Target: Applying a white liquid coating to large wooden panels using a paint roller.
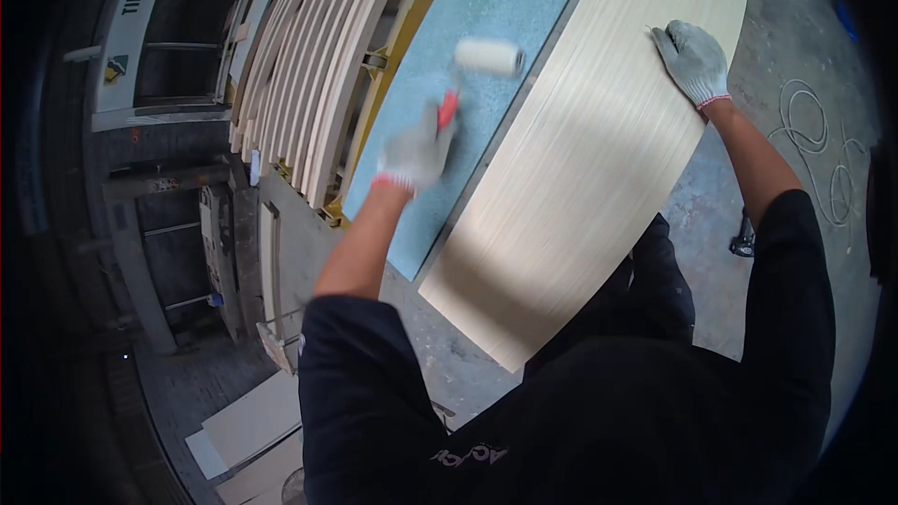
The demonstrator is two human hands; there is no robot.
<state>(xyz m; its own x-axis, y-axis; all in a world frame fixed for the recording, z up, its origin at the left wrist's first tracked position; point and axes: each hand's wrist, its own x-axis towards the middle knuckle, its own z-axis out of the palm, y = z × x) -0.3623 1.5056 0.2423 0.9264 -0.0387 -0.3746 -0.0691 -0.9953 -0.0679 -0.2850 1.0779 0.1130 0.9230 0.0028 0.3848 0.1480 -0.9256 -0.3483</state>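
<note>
My left hand (416, 151), in a pale knit glove with a red cuff, is closed round the red handle of a paint roller (490, 56). The roller's white sleeve lies over a long blue-green board (472, 14), and hand and tool are smeared by motion. To the right of that board lies a long, pale wood-grain panel (571, 159). On its right edge rests my right hand (694, 58), gloved alike. Its thumb and fingers lie spread along the panel's face and edge, without a grip round anything.
Several wooden strips (309, 56) stand stacked left of the blue-green board, beside a yellow metal frame (412, 23). A coiled white cable (809, 126) and a dark tool (743, 236) lie on the floor at right. Board offcuts (251, 421) lie at lower left, near metal machinery (140, 117).
</note>
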